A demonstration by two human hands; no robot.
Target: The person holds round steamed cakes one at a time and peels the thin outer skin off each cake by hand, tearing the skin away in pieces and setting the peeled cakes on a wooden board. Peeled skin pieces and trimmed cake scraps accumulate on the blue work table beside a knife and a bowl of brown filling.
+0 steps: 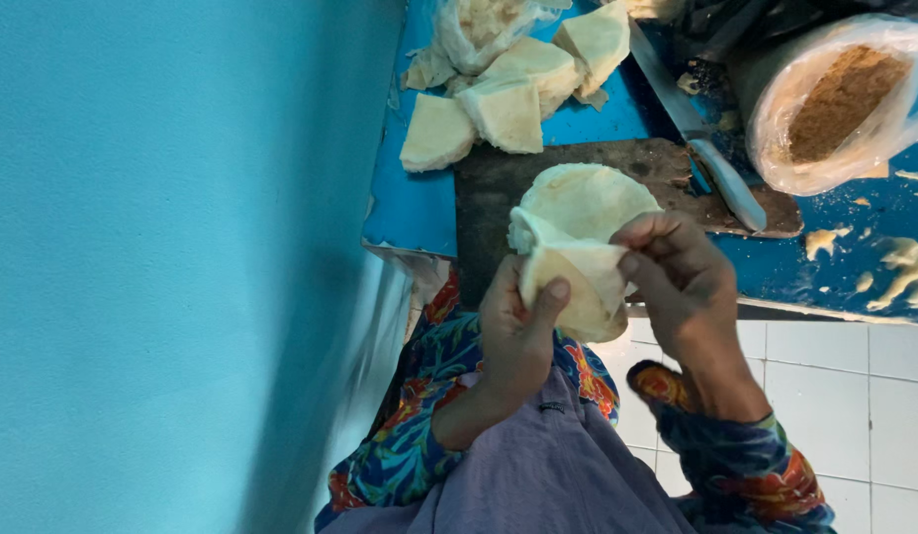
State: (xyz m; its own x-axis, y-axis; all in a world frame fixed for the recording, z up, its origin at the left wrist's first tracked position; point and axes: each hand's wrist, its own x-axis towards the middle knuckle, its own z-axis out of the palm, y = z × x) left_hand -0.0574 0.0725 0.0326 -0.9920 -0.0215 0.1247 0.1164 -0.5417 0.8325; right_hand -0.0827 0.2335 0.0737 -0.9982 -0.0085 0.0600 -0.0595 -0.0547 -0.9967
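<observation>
Hands [518, 331] [682, 282], soft folded dough round [578, 267]

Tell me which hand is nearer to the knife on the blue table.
Right. The right hand pinches the folded dough piece just below the knife, its knuckles close to the blade. The left hand grips the same dough from the far side, farther from the knife.
</observation>
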